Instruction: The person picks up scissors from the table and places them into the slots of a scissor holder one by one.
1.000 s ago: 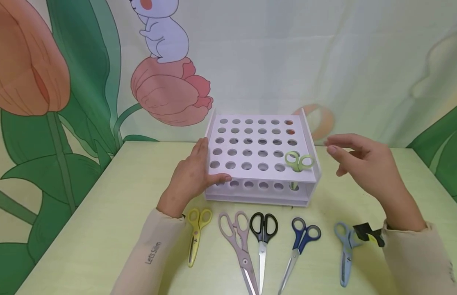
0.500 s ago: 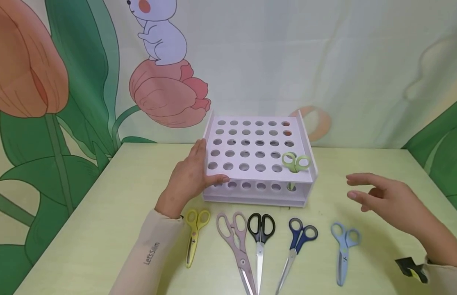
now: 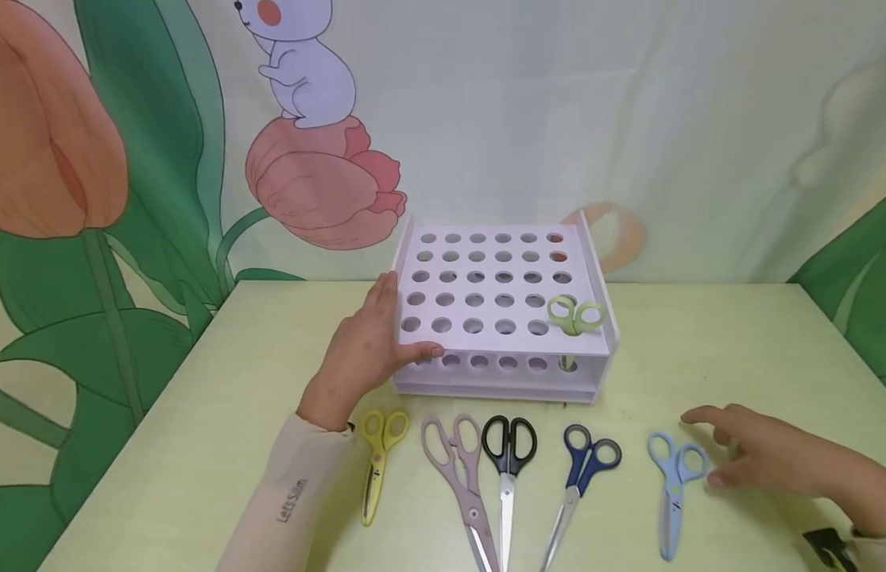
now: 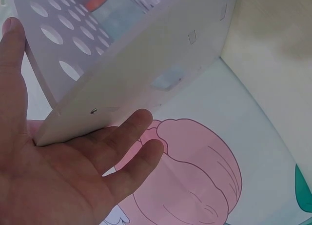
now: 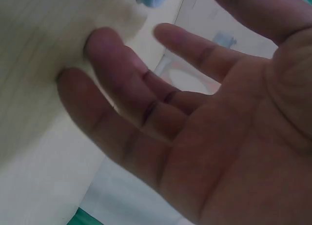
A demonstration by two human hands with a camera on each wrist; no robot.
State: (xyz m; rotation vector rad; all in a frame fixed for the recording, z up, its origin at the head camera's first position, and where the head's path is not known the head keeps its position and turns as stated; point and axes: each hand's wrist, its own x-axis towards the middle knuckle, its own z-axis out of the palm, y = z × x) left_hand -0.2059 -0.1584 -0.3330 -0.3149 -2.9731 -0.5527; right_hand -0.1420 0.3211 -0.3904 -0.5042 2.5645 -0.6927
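Behind everything, a backdrop [image 3: 485, 119] printed with tulips and a small white animal is hung. In front of it the counter [image 3: 736, 342] is laid out. The white two-tier rack [image 3: 489, 313] is set upright toward the counter's back; only its front-right hole is seen filled. Early stage, by judgement: one pair of scissors is placed, five are left lying in a loose row in front of the rack.

By the left hand [image 3: 364, 349], the rack's front-left corner is grasped: the thumb is laid at the front edge, the fingers along the outer side wall, with the forearm stretched forward. The right hand [image 3: 779, 453] is held low over the counter's right part, released, nothing grasped, fingers loosely bent and pointed inward. Its thumb is placed just beside a light blue handle loop; contact cannot be told.

The mauve scissors [image 3: 473, 508] and the black scissors [image 3: 510, 470] are set close together, mid-row. To their right the navy scissors [image 3: 575, 478] are angled. The light blue scissors [image 3: 671, 492] are laid at the right end, the yellow scissors [image 3: 375, 469] at the left. The green scissors [image 3: 572, 324] are seated in the rack, blades down, handles up.
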